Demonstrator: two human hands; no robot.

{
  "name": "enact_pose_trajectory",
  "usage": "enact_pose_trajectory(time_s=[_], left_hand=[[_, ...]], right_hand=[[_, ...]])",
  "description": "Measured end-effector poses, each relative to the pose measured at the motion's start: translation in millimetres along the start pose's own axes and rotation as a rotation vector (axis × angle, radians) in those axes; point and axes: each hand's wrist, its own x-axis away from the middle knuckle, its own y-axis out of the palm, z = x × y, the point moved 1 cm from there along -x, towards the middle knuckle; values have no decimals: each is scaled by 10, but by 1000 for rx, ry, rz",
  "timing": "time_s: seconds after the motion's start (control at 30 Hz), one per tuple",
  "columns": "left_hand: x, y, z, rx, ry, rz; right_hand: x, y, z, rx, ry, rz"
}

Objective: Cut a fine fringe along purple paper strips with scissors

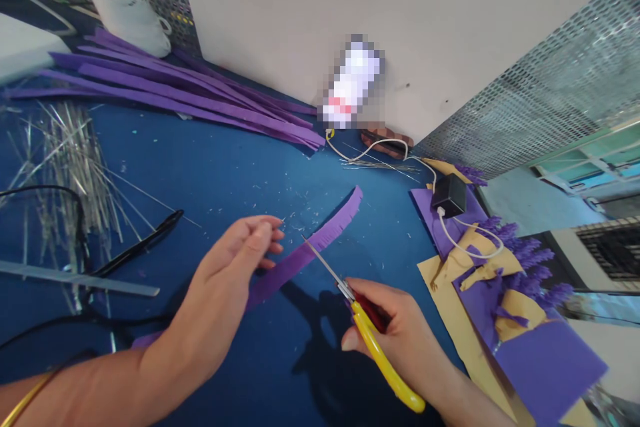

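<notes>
A purple strip (pixel 290 261) runs diagonally over the blue table, its far end curved and cut into a fringe along one edge. My left hand (pixel 255 243) is closed around the strip's near part, fingers bent and thumb pressed to the forefinger; part of the strip is hidden behind the hand and wrist. In my right hand (pixel 390 320) are scissors (pixel 373 340) with a yellow handle. Their narrow blades point up and left, with the tip at the strip's lower edge, just right of my left fingers.
A bundle of purple strips (pixel 165 90) lies at the back left, near a white mug (pixel 130 17). Thin wires (pixel 75 173) and a clear glue stick (pixel 80 278) are at left. A phone (pixel 353 83) stands behind. Wrapped purple flowers (pixel 520 253) and a black adapter (pixel 449 195) are at right.
</notes>
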Motion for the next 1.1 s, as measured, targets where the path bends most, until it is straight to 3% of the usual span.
enact_pose_trajectory(time_s=[0.13,0.23,0.5,0.7,0.87,1.1], left_hand=[[36,96,20,14,-198,-207],[8,89,8,-10,-247,-254],[-28,73,-23,-6,-262,-245],[-48,76,-15,49,-249,-266],[-46,85,-6,70,-250,-240],[-36,83,-2,122,-247,-166]], right_hand=[[2,1,-39,1,18,-39],[-5,-2,-55,48,9,-47],[3,-23,-18,119,-16,-11],[-6,-38,3,-133,52,-170],[-1,-35,13,78,10,-6],[40,-40,44,166,9,20]])
